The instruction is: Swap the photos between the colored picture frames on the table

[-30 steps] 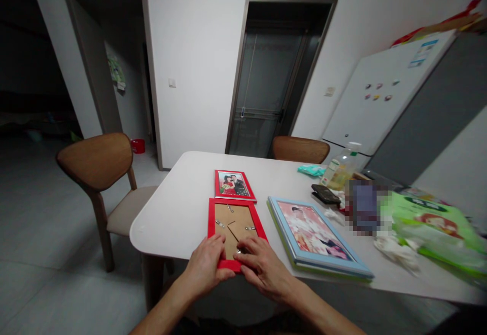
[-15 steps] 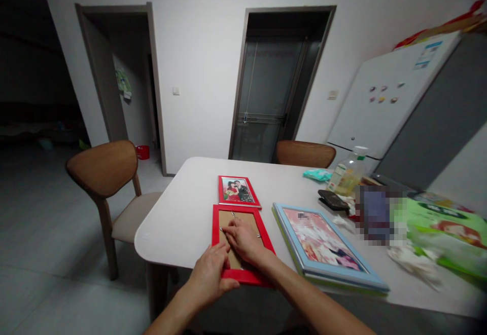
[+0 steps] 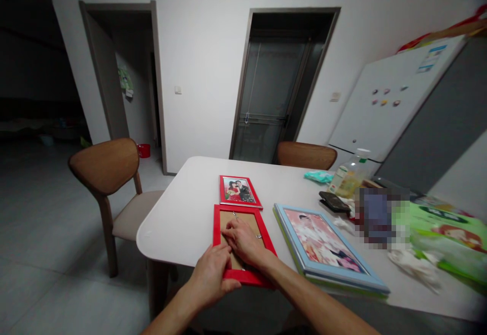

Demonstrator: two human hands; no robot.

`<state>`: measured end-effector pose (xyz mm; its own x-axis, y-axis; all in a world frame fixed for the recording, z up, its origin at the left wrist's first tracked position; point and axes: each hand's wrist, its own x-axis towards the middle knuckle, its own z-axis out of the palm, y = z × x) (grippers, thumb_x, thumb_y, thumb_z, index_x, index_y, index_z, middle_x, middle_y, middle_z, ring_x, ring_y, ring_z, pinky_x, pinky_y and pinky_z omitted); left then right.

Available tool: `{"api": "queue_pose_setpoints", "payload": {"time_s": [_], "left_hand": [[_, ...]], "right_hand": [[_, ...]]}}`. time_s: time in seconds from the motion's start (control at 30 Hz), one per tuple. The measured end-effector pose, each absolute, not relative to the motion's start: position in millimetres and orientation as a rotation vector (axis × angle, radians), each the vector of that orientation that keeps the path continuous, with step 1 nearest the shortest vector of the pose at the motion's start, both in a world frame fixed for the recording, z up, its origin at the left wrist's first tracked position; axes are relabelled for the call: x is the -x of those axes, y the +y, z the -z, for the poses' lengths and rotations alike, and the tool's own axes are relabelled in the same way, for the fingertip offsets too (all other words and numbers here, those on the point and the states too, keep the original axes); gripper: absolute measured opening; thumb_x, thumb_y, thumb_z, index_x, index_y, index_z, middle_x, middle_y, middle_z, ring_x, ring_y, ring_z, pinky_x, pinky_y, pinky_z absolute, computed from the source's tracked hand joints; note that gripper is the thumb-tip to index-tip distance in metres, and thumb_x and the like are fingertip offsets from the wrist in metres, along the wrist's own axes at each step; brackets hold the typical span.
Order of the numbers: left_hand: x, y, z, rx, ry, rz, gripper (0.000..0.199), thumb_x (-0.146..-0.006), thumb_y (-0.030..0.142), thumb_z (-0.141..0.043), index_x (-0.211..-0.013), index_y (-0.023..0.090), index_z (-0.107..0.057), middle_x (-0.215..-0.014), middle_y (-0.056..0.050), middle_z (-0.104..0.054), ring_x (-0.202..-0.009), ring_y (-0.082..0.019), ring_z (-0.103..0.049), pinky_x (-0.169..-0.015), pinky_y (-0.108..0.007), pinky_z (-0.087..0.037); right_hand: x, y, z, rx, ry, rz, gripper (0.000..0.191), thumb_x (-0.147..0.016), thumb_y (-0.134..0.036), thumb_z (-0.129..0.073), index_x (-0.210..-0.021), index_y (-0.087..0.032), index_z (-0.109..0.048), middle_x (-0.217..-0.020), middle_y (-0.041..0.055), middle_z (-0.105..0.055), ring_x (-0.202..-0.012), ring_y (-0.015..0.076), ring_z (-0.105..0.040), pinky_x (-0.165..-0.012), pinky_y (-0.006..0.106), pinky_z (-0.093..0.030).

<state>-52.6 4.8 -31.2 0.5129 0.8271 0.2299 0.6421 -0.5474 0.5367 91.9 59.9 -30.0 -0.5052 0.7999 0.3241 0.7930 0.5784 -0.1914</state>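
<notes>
While clamping the near-left corner of the back-up red frame with the left hand, holding fingertips of the right hand at the left metal clip; can't tell whether pinching or just pressing. Moved the right hand there from the frame's near edge within the last second. Kept the left hand in place. Find the back-up red frame at the near edge of the white table, just nearside of the face-up red frame, left of the blue frame.
</notes>
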Motion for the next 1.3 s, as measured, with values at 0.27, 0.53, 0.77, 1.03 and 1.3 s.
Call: {"api": "queue_pose_setpoints", "payload": {"time_s": [0.27,0.53,0.77,1.03,1.3], "left_hand": [[54,3,35,-2.388,1.245,-0.619,0.035,-0.055,0.031,-0.073,-0.082,0.016,-0.057,-0.117,-0.010,-0.051,-0.109,-0.024,-0.043,-0.095,-0.038,-0.031],[51,-1,34,-2.387,1.294,-0.574,0.052,-0.058,0.032,-0.070,-0.103,0.014,-0.053,-0.120,-0.012,-0.048,-0.113,-0.024,-0.041,-0.098,-0.038,-0.028],[54,-4,25,-2.382,1.349,-0.534,0.067,-0.057,0.035,-0.069,-0.115,0.009,-0.046,-0.118,-0.014,-0.050,-0.110,-0.024,-0.043,-0.098,-0.035,-0.029],[11,-6,24,-2.496,1.234,-0.351,0.064,-0.054,0.028,-0.072,-0.111,0.012,-0.048,-0.132,-0.017,-0.033,-0.121,-0.031,-0.027,-0.099,-0.047,-0.023],[14,-7,21,-2.259,1.154,-0.901,0.046,-0.061,0.005,-0.051,-0.106,0.013,-0.048,-0.125,-0.015,-0.044,-0.117,-0.025,-0.036,-0.097,-0.043,-0.029]], "right_hand": [[-105,92,37,1.613,-2.152,-0.185,0.020,-0.076,-0.026,-0.046,-0.079,-0.018,-0.064,-0.080,0.0043,-0.061,-0.075,0.0133,-0.052,-0.067,0.022,-0.034],[-111,142,55,1.973,-1.819,-0.217,0.028,-0.074,-0.037,-0.048,-0.072,-0.013,-0.063,-0.072,0.0089,-0.064,-0.059,0.0134,-0.053,-0.051,0.023,-0.030],[-109,138,47,1.924,-1.726,-0.209,0.023,-0.071,-0.032,-0.050,-0.069,-0.012,-0.062,-0.075,0.0121,-0.064,-0.066,0.0174,-0.055,-0.055,0.024,-0.032],[-137,108,31,1.652,-1.699,-0.355,0.021,-0.071,-0.028,-0.046,-0.071,-0.015,-0.062,-0.074,0.0060,-0.066,-0.068,0.0158,-0.059,-0.062,0.023,-0.039],[-155,45,24,1.272,-0.990,-0.904,0.035,-0.067,-0.040,-0.051,-0.091,-0.016,-0.059,-0.084,0.0072,-0.066,-0.075,0.0193,-0.060,-0.063,0.028,-0.046]]}}
